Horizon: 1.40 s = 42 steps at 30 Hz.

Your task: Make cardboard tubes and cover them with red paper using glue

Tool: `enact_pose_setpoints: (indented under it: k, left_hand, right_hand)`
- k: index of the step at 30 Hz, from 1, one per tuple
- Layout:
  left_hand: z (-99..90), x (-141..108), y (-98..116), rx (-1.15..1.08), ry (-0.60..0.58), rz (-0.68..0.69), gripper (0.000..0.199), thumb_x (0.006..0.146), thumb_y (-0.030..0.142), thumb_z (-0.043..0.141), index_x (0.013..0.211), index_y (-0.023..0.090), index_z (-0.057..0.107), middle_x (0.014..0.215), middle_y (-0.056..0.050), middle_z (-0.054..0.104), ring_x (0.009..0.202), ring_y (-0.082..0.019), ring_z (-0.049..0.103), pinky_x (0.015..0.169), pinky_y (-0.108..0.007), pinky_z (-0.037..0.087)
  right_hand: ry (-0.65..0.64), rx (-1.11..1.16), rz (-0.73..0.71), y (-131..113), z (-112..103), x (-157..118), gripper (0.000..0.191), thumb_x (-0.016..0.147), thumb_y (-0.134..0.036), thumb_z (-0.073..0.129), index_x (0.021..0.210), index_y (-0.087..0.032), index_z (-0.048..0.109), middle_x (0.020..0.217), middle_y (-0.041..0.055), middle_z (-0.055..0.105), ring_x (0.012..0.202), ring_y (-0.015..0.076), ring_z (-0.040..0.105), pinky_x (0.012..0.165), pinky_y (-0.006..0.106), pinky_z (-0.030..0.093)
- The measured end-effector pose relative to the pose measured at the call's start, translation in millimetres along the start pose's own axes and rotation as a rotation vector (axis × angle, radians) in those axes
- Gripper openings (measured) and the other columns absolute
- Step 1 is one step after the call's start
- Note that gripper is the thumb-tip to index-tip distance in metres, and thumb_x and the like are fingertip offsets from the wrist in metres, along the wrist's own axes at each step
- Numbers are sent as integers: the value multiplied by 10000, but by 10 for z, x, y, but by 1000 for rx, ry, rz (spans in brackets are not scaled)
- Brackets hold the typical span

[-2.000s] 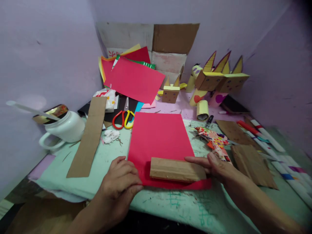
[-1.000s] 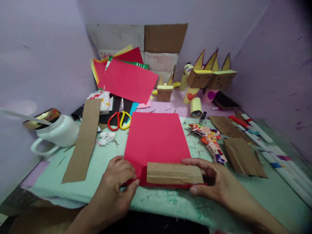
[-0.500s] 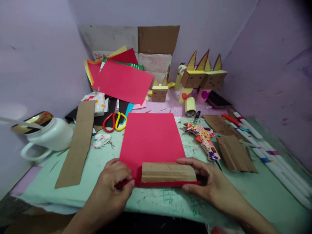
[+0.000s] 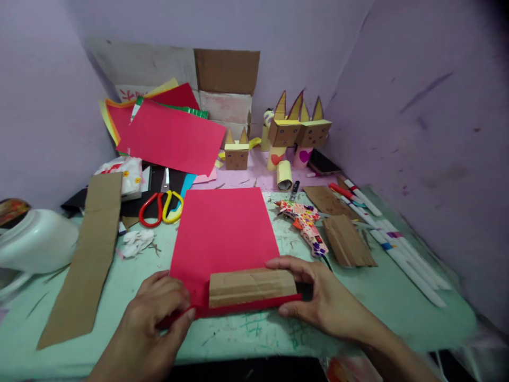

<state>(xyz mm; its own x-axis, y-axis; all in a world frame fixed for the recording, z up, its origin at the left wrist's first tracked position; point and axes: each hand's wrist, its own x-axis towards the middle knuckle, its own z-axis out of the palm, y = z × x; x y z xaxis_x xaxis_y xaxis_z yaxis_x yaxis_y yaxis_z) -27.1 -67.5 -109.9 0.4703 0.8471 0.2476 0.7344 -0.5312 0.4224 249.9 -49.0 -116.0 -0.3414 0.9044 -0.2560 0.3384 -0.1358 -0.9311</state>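
A red paper sheet (image 4: 225, 228) lies flat in front of me, its near edge folded up. On its near part rests a folded brown cardboard piece (image 4: 252, 286), lengthwise along the raised edge. My left hand (image 4: 157, 318) pinches the near left corner of the red sheet between thumb and fingers. My right hand (image 4: 318, 297) grips the right end of the cardboard and the folded red edge, fingers on the far side and thumb on the near side. A dark object shows partly inside the right grip; I cannot make out what it is.
Scissors (image 4: 162, 204), crumpled white paper (image 4: 137, 243), a cardboard strip (image 4: 85, 260) and a white pot (image 4: 37, 239) are on the left. A floral glue gun (image 4: 304, 220), cardboard (image 4: 348, 241) and markers (image 4: 409, 265) lie right. Cardboard animal figures (image 4: 285, 132) stand behind.
The camera view has turned right, so everything appears shifted left. Both hands keep their hold on the red sheet, and the cardboard remains along its near edge.
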Motion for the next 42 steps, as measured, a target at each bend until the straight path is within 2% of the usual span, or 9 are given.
enact_pose_setpoints:
  k: [3,15,19,30,34,36,38,40,42]
  left_hand:
    - [4,-20,-23,12,-4,17,202,832,183,488,632,199,510,630,39,577,609,-123,558,808,-339,410]
    - [74,-151,-155,9,-42,-38,141,834,262,519,703,226,558,714,30,618,722,-160,584,924,-381,376]
    - [63,-151,-140,9,-39,-45,166,839,252,498,684,225,553,679,36,605,666,-154,567,936,-405,372]
    - [-35,-9,26,-7,-77,-65,221,826,161,476,611,200,507,583,57,545,568,-122,542,860,-400,389]
    - [-47,-41,49,-23,-97,-117,105,806,189,540,707,221,559,689,44,596,678,-153,573,936,-446,326]
    - [-39,-54,82,-5,-67,-106,34,775,221,603,767,236,574,775,27,624,758,-178,584,963,-457,297]
    - [-18,-47,140,35,-17,-56,59,758,228,623,795,241,578,811,9,632,782,-191,581,969,-465,286]
    - [14,-23,212,83,33,-19,35,764,201,589,769,232,574,784,-2,624,763,-191,569,967,-476,282]
    - [50,4,273,115,55,-16,99,782,161,533,704,220,553,723,0,604,721,-178,552,963,-480,287]
  right_hand:
    - [-4,60,-38,15,-11,6,532,571,-149,756,1082,-186,613,1083,64,600,922,211,615,802,333,491]
    - [-9,88,-6,31,-44,27,534,549,-90,744,1060,-179,617,1012,43,613,841,180,620,744,301,507]
    - [12,64,-16,33,-37,18,514,567,-83,733,1056,-198,625,1017,35,609,831,170,619,732,292,508]
    - [6,1,15,-6,-40,13,462,608,-177,708,1060,-177,610,950,50,666,838,207,632,748,327,507]
    - [0,2,20,7,-40,17,455,603,-182,702,1048,-185,606,937,45,679,846,208,640,760,325,509]
    - [-3,1,18,10,-39,20,452,607,-187,701,1049,-180,606,923,44,684,842,208,643,751,319,513]
    - [1,-15,9,8,-37,19,449,613,-192,703,1052,-185,610,913,39,683,824,203,643,730,311,517]
    - [1,-35,-3,4,-36,16,443,619,-190,700,1053,-197,611,906,32,681,809,198,640,714,308,516]
    - [5,-62,-17,0,-36,11,432,627,-186,694,1051,-204,612,916,33,676,815,200,635,717,314,510]
